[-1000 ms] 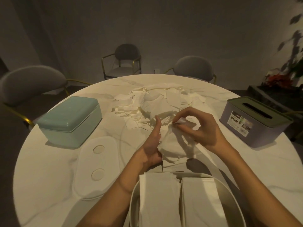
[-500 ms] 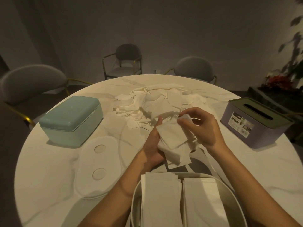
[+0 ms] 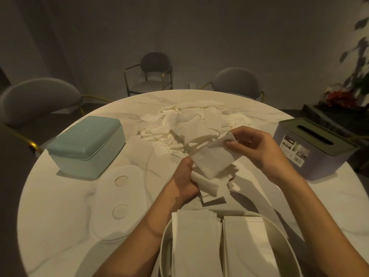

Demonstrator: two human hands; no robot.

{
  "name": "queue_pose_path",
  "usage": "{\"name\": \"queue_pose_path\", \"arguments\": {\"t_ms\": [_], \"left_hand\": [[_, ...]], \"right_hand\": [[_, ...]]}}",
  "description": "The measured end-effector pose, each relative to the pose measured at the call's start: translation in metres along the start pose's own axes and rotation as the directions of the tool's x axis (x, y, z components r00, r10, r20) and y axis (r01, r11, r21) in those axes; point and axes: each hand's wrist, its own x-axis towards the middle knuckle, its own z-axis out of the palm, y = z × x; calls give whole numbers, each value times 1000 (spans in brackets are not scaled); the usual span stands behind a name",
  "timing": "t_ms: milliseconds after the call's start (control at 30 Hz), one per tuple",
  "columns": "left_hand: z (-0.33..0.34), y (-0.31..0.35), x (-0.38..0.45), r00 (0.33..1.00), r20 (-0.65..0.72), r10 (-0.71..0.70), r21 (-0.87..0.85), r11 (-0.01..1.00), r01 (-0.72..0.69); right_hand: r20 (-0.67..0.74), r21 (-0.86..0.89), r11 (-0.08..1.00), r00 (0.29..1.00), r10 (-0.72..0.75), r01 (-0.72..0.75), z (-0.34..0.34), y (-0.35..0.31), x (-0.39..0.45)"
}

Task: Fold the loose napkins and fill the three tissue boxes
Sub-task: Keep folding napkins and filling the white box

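Note:
A heap of loose white napkins [image 3: 191, 128] lies in the middle of the round marble table [image 3: 60, 206]. My left hand [image 3: 184, 180] holds a bundle of folded napkins [image 3: 211, 186] from below. My right hand [image 3: 253, 148] pinches the upper corner of a white napkin [image 3: 213, 158] lifted over that bundle. An open white box [image 3: 277, 232] at the near edge holds two stacks of folded napkins [image 3: 195, 242]. A closed teal box [image 3: 87, 144] stands on the left, and a purple box with a dark slotted lid [image 3: 311, 148] on the right.
A white oval lid [image 3: 119, 204] with two round holes lies flat beside the teal box. Three grey chairs [image 3: 155, 72] stand around the far side of the table. A potted plant [image 3: 355, 80] is at the right edge.
My right hand has pulled the napkin's corner up and to the right, spreading it over the bundle. The left hand has stayed under the bundle.

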Motion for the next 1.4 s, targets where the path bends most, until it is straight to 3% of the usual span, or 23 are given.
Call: {"name": "queue_pose_path", "arguments": {"t_ms": [133, 233, 300, 367, 500, 567, 767, 833, 933, 1000, 1067, 1233, 1400], "left_hand": [[1, 2, -4, 994, -111, -2, 110, 994, 14], [-1, 10, -14, 990, -123, 75, 119, 991, -60], [-1, 12, -14, 979, -165, 122, 119, 988, -103], [0, 12, -13, 974, -188, 127, 114, 988, -107], [1, 13, -14, 968, -205, 146, 129, 984, -122], [1, 11, -15, 972, -181, 148, 129, 984, -126], [2, 14, -15, 970, -195, 147, 116, 985, -127], [1, 15, -12, 967, -213, 142, 75, 989, -128], [2, 16, -11, 969, -225, 97, 33, 995, -92], [1, 17, -11, 978, -198, 71, 59, 996, -60], [1, 17, -13, 980, -178, 92, 135, 989, -68], [5, 15, -15, 998, -58, 23, 125, 992, -16], [5, 8, -15, 999, -16, 48, 148, 988, -45]], "right_hand": [[76, 93, 996, 997, 12, -19, -1, -2, -2], [102, 65, 995, 992, 74, -81, -4, 1, -1], [96, -33, 995, 991, 94, -91, 1, 2, 0], [113, -230, 973, 993, 29, -2, 9, 3, 2], [270, -461, 882, 962, 28, 104, 29, 13, 0], [243, -490, 864, 970, 8, 116, 37, 21, -1], [118, -433, 861, 964, -240, 267, 29, 17, 4], [49, -359, 905, 973, -224, 226, 23, 8, 3], [-25, -114, 991, 997, -74, 70, 16, -7, 0], [-36, 64, 997, 998, 53, -50, 14, -14, -3], [-27, 125, 979, 986, 166, -161, 13, -15, -2], [-72, 16, 956, 953, 294, -293, 19, 5, 4], [-98, -315, 941, 990, 99, -125, 22, 27, 4]]}}
